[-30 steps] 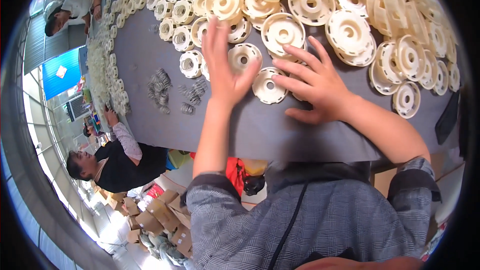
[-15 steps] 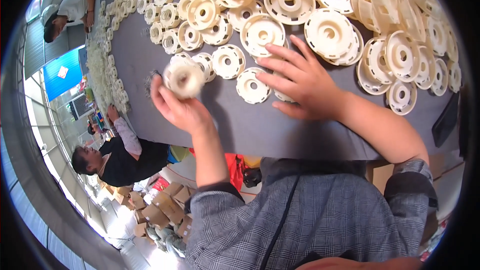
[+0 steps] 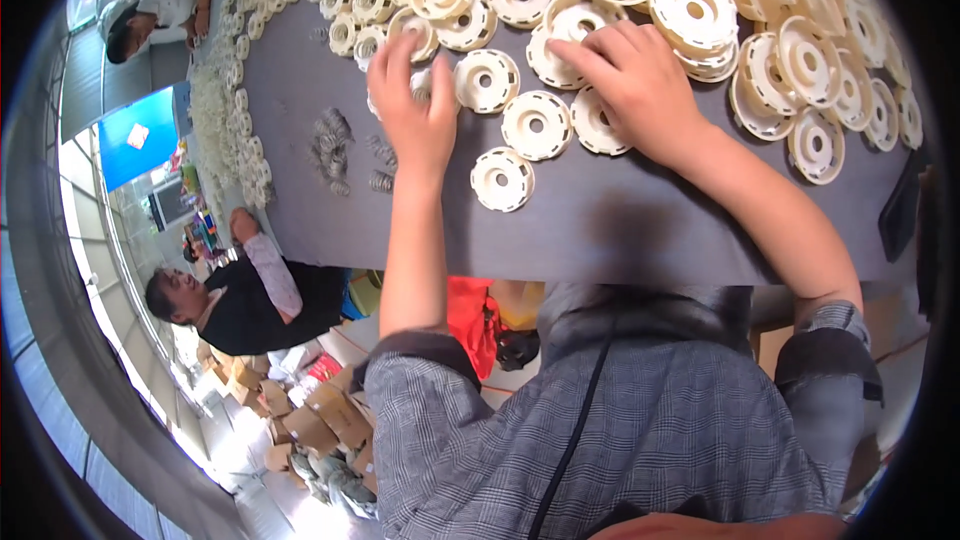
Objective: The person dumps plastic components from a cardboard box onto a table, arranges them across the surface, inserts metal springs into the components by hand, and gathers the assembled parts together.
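A cream flanged wheel (image 3: 536, 126) lies flat between my two hands on the grey desk (image 3: 560, 250), with a second wheel (image 3: 502, 180) just nearer me. My right hand (image 3: 645, 85) curves its fingers over a pale wheel (image 3: 555, 58); I cannot tell whether they grip it. My left hand (image 3: 413, 105) holds its fingers parted over the wheels farther left. Beside that hand I see coiled metal springs (image 3: 330, 145). At far left stands a co-worker in black (image 3: 265, 308).
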